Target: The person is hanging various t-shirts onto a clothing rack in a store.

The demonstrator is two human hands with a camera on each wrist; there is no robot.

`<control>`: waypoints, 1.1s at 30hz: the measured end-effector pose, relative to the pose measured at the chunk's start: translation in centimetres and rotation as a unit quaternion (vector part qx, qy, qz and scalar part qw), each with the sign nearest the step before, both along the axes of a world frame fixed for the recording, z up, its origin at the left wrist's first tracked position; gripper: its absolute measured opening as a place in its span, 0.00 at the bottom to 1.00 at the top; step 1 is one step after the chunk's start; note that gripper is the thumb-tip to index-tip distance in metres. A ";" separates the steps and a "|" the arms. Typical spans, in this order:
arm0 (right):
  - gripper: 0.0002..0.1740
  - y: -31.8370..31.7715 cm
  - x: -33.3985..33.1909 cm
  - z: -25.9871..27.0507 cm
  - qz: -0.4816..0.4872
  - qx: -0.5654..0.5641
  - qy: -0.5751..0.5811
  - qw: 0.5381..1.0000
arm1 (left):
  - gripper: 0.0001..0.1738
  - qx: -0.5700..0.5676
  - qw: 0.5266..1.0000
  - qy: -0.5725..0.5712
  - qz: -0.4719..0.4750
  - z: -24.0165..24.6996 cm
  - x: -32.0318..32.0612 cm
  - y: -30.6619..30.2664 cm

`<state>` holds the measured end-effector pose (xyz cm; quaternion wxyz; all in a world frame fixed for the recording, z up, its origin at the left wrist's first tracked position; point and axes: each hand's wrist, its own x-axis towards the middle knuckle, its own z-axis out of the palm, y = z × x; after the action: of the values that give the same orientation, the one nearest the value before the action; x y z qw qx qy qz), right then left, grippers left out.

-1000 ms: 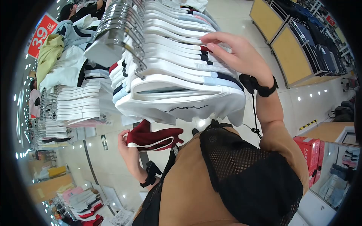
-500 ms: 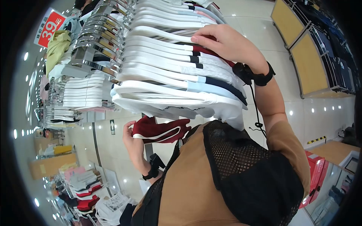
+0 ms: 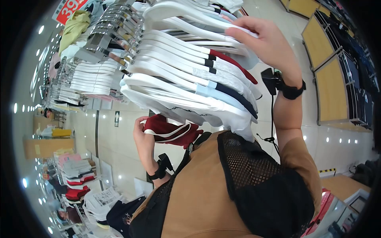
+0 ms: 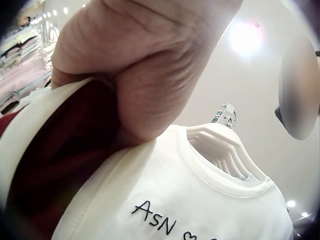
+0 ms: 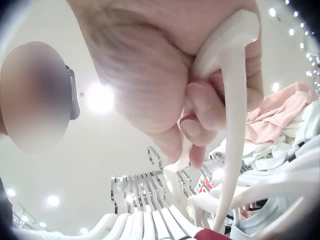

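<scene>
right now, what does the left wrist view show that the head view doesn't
Only the left wrist view: legible black stitched lettering, starting "AsN", on the front white shirt. Only the head view: the right hand gripping a white hanger on the crowded rack, plus a red price sign. Both: the left hand gripping a dark red garment with white trim.

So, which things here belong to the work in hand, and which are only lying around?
In hand: left hand holding red garment; right hand gripping white hanger; hanging white shirts.
Around: price sign; folded clothes; wooden panels.
</scene>
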<state>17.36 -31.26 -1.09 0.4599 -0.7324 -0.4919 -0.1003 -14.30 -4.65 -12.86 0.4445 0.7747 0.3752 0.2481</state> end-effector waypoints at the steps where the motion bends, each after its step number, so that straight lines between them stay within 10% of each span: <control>1: 0.19 -0.9 -0.1 0.1 -0.013 0.007 0.010 1.000 | 0.13 0.017 1.000 -0.001 -0.019 -0.3 0.1 0.6; 10: 0.11 -12.6 -3.3 -0.5 -0.223 -0.004 0.134 0.966 | 0.12 0.024 0.999 -0.025 -0.001 -0.9 0.2 3.1; 15: 0.17 -23.9 -4.8 -6.5 -0.324 0.227 0.137 0.908 | 0.15 -0.038 0.994 -0.017 0.101 -1.0 -0.2 4.5; 19: 0.21 -27.7 -5.4 -7.5 -0.106 0.276 0.224 0.929 | 0.13 -0.004 0.989 -0.043 0.142 -1.5 -0.2 5.3; 25: 0.30 -24.8 -8.7 -10.9 -0.136 0.195 0.185 0.954 | 0.09 0.011 0.992 0.000 0.126 -3.1 -1.1 5.8; 33: 0.08 -11.1 -14.4 -6.2 0.103 -0.131 0.180 0.970 | 0.09 0.073 0.976 0.130 0.156 -5.2 -1.7 7.4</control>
<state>2.97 -42.32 -7.29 0.4484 -0.7378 -0.4829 0.1462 -15.97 2.79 -18.07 0.2897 0.7626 0.5267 0.2388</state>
